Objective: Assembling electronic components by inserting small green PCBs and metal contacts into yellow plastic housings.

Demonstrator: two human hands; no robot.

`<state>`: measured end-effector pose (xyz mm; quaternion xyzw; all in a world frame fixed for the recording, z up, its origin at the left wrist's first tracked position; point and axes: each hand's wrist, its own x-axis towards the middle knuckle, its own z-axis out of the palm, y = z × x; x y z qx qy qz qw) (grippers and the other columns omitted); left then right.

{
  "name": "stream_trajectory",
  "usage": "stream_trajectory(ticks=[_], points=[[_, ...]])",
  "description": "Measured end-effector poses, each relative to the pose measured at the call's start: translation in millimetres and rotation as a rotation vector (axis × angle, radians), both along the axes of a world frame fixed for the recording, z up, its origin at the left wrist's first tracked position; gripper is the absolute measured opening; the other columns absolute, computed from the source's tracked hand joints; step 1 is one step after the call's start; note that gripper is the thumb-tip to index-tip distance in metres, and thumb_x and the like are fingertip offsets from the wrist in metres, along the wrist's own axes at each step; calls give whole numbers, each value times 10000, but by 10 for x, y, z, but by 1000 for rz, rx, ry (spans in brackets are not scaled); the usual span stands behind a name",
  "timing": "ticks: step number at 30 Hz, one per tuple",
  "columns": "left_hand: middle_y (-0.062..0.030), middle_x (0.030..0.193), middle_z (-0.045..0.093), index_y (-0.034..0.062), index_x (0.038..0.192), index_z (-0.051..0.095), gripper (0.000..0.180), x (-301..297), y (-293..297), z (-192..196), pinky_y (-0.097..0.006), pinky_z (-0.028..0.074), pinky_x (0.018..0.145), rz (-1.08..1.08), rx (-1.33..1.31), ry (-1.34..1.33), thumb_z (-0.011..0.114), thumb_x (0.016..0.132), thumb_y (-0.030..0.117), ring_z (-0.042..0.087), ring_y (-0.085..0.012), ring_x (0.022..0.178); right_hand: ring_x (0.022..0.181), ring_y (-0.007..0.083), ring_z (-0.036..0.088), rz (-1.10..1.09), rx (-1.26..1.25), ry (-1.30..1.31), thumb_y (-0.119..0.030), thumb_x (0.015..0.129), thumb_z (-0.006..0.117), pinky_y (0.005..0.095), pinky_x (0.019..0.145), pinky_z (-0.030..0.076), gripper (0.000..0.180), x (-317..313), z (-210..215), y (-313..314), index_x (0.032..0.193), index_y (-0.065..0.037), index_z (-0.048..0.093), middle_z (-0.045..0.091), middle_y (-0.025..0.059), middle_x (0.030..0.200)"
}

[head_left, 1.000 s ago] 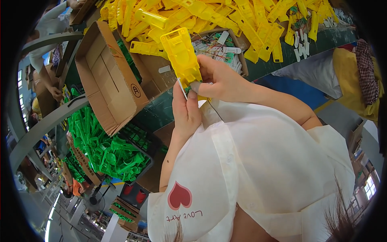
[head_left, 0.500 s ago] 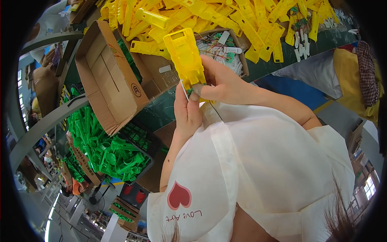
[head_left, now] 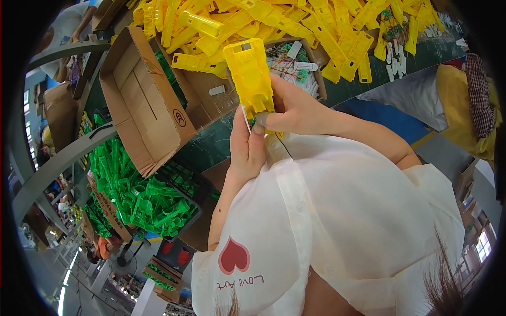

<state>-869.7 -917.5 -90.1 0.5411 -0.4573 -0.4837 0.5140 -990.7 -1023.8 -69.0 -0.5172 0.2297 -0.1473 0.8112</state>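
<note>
Close to my chest, both hands grip a long yellow plastic housing (head_left: 250, 73), its far end tilted up over the bench. My left hand (head_left: 246, 145) is closed round the near end from the left, with its thumb at a small green circuit board (head_left: 252, 122) and a thin white strip along the housing's left edge. My right hand (head_left: 292, 108) holds the right side, thumb pressed on the near end beside that board. A dark wire hangs below the hands. The fingers behind the housing are partly hidden.
Yellow housings (head_left: 337, 39) are heaped along the back of the bench. Behind my hands, a cardboard box (head_left: 322, 87) holds wired boards and white parts. At left stand an open cardboard box (head_left: 139, 105) and a crate of green plastic parts (head_left: 142, 205). White pieces (head_left: 395, 60) lie at right.
The yellow housing and my hands have shifted slightly to the right, and its far end has turned a little more upright. My grip looks the same.
</note>
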Motion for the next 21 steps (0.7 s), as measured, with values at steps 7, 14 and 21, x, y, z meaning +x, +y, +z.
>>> stream_trajectory(ticks=[7, 14, 21], points=[[-106, 1167, 436, -7, 1249, 279, 389, -22, -3, 10, -289, 308, 911, 3, 4, -67, 353, 890, 123, 422, -192, 1076, 878, 105, 487, -32, -38, 7, -10, 694, 527, 243, 747, 419, 466, -5, 38, 5, 1120, -48, 342, 473, 45, 973], [-96, 1153, 445, -3, 1249, 286, 381, -56, -101, -3, -267, 314, 907, 49, 44, -101, 363, 897, 121, 428, -166, 1060, 885, 118, 486, -88, -13, 2, -56, 718, 535, 252, 767, 407, 441, 75, -163, -23, 1116, -40, 345, 476, 55, 975], [-100, 1112, 458, 14, 1183, 352, 313, 82, -149, 17, -291, 364, 876, 26, 151, 376, 333, 882, 97, 460, -191, 1025, 807, 166, 506, -251, -856, 164, -94, 724, 615, 264, 682, 416, 383, -53, -52, -27, 1047, -26, 419, 476, 76, 893]])
